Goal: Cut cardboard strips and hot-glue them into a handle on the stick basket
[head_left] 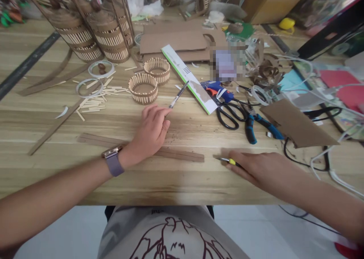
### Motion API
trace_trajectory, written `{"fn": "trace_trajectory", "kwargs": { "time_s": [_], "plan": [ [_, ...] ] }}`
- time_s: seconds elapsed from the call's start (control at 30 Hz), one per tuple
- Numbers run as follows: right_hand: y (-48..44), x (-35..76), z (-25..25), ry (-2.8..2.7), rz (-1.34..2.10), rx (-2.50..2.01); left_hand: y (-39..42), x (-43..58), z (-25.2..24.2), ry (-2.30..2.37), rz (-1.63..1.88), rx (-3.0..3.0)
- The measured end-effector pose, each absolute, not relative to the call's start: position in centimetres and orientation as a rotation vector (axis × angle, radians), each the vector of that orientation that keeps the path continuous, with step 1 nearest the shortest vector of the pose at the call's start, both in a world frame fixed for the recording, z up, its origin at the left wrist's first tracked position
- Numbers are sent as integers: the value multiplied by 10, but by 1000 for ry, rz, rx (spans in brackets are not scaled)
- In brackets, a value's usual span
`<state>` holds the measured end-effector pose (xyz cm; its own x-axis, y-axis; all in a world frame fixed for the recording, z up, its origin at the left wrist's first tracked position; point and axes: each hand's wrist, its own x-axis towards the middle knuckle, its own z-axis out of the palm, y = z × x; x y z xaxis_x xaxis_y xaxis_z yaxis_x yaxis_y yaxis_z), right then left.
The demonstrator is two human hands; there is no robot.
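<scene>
In the head view my left hand (pixel 152 128), a watch on its wrist, has its fingertips closed on the lower end of a slim pen (pixel 179 94) that points up and to the right. Beneath that wrist lies a long brown cardboard strip (pixel 182 154) with lines along it. My right hand (pixel 256 168) grips a craft knife (pixel 227 160) with a yellow collar, its blade pointing left, a little beyond the strip's right end. Two small round baskets of wooden sticks (pixel 143 89) (pixel 157 70) stand past my left hand.
A white-and-green ruler-like strip (pixel 189 79) slants behind the pen. Black-handled scissors (pixel 230 115), blue pliers (pixel 251 128), a glue gun (pixel 218 90) and a cardboard piece (pixel 297 122) lie to the right. Loose sticks (pixel 96 99) and tape rings (pixel 101 68) are at left, near tall stick lanterns (pixel 109 35).
</scene>
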<state>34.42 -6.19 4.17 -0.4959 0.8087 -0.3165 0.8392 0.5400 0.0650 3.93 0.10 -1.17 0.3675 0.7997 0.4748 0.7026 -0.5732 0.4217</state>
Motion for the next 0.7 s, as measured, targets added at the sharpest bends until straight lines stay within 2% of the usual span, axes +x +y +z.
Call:
{"fn": "trace_trajectory", "kwargs": {
  "time_s": [0.13,0.33,0.7],
  "plan": [
    [-50,292,59,2293,-218,1339,2,37,-10,1348,1064,2431],
    [-37,212,61,2412,-264,1244,0,34,-6,1336,1174,2311],
    [-30,190,60,2532,-91,980,-1,33,-2,1332,1226,2071]
  ]
}}
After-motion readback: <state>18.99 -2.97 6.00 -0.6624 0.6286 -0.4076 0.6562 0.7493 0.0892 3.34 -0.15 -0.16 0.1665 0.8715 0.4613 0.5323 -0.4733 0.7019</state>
